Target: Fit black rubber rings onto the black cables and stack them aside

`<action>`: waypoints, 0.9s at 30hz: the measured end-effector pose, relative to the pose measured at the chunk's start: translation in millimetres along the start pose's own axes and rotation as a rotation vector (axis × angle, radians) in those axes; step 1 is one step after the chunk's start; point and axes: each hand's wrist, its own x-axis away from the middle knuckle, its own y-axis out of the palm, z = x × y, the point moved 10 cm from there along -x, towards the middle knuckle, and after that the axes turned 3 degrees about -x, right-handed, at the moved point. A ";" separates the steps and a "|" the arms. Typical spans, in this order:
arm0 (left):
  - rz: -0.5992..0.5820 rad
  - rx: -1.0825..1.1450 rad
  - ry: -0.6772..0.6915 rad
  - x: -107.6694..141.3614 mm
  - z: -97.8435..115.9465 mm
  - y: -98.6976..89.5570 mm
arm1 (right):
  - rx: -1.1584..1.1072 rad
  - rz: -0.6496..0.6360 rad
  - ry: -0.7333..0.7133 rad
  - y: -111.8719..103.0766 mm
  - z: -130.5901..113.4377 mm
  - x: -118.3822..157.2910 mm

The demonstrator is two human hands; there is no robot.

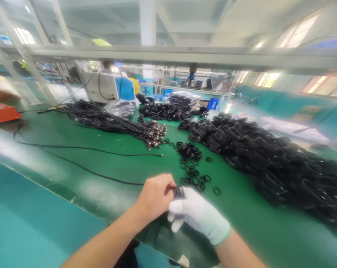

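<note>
Head view: black, ridged cable coil (178, 192) is gripped between bare left hand (156, 191) and white-gloved right hand (198, 213), both closed.
Coil place: nearside of thin black ring pile (189, 150).
Coil step: apparently being wound.
Grip next: steady hold seemingly needed.

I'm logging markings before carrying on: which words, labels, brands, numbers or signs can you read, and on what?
No text can be read.
Orange box: none legible.
White-and-blue machine: any marking is too small or blurred.
Held black coil: no text visible.
</note>
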 end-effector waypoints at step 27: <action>-0.362 0.205 0.004 -47.5 -12.8 37.4 | -0.062 0.471 -0.407 -84.7 -70.0 31.0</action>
